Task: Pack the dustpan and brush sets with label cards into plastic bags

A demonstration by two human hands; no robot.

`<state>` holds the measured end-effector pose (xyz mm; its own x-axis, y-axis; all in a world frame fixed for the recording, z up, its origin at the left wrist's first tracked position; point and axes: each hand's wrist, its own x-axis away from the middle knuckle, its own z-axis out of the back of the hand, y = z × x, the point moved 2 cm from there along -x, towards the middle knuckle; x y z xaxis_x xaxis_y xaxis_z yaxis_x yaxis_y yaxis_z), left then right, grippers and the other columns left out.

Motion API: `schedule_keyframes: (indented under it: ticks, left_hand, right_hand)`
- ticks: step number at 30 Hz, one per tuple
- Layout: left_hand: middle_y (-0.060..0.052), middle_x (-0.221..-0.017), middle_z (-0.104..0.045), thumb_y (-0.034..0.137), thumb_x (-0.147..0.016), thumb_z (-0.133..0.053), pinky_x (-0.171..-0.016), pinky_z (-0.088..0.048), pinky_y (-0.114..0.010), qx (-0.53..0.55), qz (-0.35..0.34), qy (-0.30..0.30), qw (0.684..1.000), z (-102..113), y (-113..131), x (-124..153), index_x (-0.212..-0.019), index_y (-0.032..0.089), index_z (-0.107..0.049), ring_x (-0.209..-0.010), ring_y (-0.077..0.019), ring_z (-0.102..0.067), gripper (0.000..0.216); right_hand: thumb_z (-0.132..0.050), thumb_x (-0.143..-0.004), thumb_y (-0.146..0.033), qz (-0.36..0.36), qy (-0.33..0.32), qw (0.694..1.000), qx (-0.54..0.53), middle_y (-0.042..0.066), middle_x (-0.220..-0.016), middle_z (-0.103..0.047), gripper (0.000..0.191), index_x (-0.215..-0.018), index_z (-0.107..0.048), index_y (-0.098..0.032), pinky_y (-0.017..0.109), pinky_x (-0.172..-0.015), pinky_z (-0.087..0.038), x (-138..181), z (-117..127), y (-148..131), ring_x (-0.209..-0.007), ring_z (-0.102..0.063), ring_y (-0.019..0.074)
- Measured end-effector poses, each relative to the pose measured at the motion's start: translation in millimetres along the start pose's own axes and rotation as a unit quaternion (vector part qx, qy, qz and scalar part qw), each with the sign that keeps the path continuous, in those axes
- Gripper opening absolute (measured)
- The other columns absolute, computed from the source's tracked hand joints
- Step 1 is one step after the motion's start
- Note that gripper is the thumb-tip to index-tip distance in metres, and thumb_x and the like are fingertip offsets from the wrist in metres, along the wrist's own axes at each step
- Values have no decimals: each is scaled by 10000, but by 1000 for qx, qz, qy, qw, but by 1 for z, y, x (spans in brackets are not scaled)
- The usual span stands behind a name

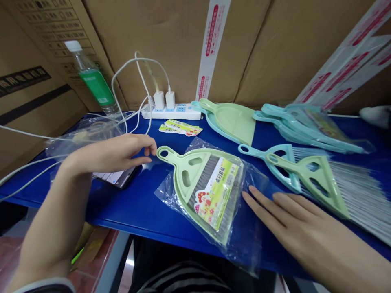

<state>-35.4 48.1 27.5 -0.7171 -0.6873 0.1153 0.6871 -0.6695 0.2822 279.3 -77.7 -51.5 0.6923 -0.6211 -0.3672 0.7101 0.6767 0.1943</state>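
Note:
A light green dustpan lies on the blue table with a matching hand brush nested in it. A printed card sits over the grey bristles. Clear plastic bag surrounds the pan's wide end and sides, while the ringed handle sticks out at upper left. Beside that handle's tip is my left hand, thumb apart from its loosely bent fingers, holding nothing. My right hand lies flat with fingers stretched, its fingertips at the bag's right edge.
Loose brushes lie at right. Behind are stacked dustpans, bagged blue sets and loose cards. A power strip with white cables, a bottle and a phone occupy the left. Cardboard boxes wall the back.

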Motion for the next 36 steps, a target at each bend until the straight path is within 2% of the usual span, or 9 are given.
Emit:
schedule_keyframes:
  ticks: [3,7,10,13,18,23,30,34,36]
  left_hand:
    - [-8,-762,-639,310,-888,-428,-590,-408,-221,-20,1,-26,999,-4,0,-2,-883,186,-589,-633,-116,-545,203]
    - [-7,-763,-634,304,-891,-413,-593,-393,-225,-54,20,-24,998,-6,-1,-2,-885,186,-583,-618,-112,-531,207]
    - [-6,-755,-628,310,-889,-407,-595,-384,-230,-67,28,-16,997,-5,-1,-1,-898,186,-586,-609,-112,-527,218]
    - [0,-740,-622,313,-895,-390,-590,-378,-234,-74,26,-15,997,-6,1,-1,-896,188,-584,-603,-115,-526,231]
    - [-6,-802,-647,273,-903,-375,-623,-398,-243,-96,11,0,995,-11,11,-4,-891,192,-580,-661,-128,-570,221]
    - [-25,-932,-662,254,-931,-421,-674,-432,-246,-69,-41,26,996,-18,28,-4,-961,187,-589,-736,-135,-600,184]
    - [-17,-924,-641,284,-919,-589,-640,-435,-211,47,-216,-74,973,-38,62,-4,-1007,218,-647,-773,-131,-617,124]
    - [-3,-871,-623,214,-924,-575,-614,-419,-206,36,-226,-79,970,-44,61,-6,-914,225,-662,-736,-118,-606,88]
    - [4,-857,-610,193,-932,-546,-614,-414,-206,21,-217,-68,974,-44,57,-7,-870,217,-643,-727,-115,-597,118]
  right_hand:
    - [-303,-782,24,42,8,996,80,141,-1001,-755,703,-1455,-420,-143,411,-619,-542,2,1,-16,-773,-667,290]
    - [-361,-749,16,18,5,992,127,161,-985,-752,571,-1234,-624,-134,408,-641,-543,2,4,-37,-775,-658,282]
    - [-402,-748,-6,19,-6,993,119,129,-935,-759,483,-1103,-686,-170,399,-663,-546,0,11,-43,-792,-655,270]
    - [-396,-809,-14,32,-2,996,79,103,-901,-759,414,-1035,-701,-180,389,-712,-554,-10,20,-33,-808,-659,250]
    - [-408,-904,-56,88,-2,996,20,118,-1232,-685,411,-1225,-636,-173,422,-840,-569,-36,20,1,-1134,-622,277]
    - [-456,-856,-14,128,-45,988,-68,104,-1241,-687,446,-1221,-653,-176,396,-921,-565,-44,6,10,-1173,-621,246]
    - [-463,-847,-27,83,-25,989,-121,134,-1398,-568,529,-1324,-586,-219,427,-956,-543,-24,-7,7,-1326,-478,262]
    - [-534,-912,-215,98,-60,985,-129,168,-1404,-552,424,-1331,-585,-179,463,-977,-522,-25,-1,7,-1317,-481,296]
    - [-585,-904,-344,100,-62,987,-114,205,-1386,-555,482,-1328,-579,-116,465,-964,-530,-27,2,6,-1295,-503,321]
